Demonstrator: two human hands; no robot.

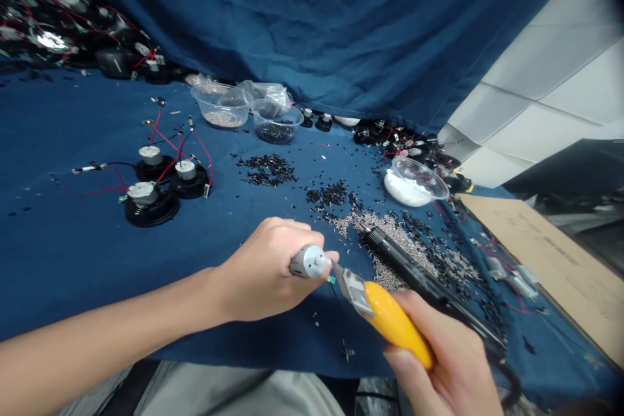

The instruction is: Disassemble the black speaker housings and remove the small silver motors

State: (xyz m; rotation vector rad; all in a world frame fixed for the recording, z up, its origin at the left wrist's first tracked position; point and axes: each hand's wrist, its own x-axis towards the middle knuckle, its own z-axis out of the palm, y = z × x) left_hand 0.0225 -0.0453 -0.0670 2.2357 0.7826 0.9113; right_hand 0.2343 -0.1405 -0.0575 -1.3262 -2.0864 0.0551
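My left hand [273, 270] is closed round a small silver motor [311, 262], whose pale end faces up and to the right. In my right hand [446, 357] is a yellow utility knife [397, 318], gripped by its handle. The knife's blade points left, its tip at or very near the end of the motor; I cannot tell whether they touch. Beneath the knife, a bit of green and a thin wire hang below my left fingers. A black electric screwdriver [414, 270] lies beyond my right hand, across a spread of small silver screws [385, 234].
Three black round units with motors [143, 194] and red wires stand at left. Clear tubs [221, 110] of small parts sit at the back, near black screws [268, 170]. A bowl of white paste [409, 188] and a cardboard sheet [546, 260] are at right.
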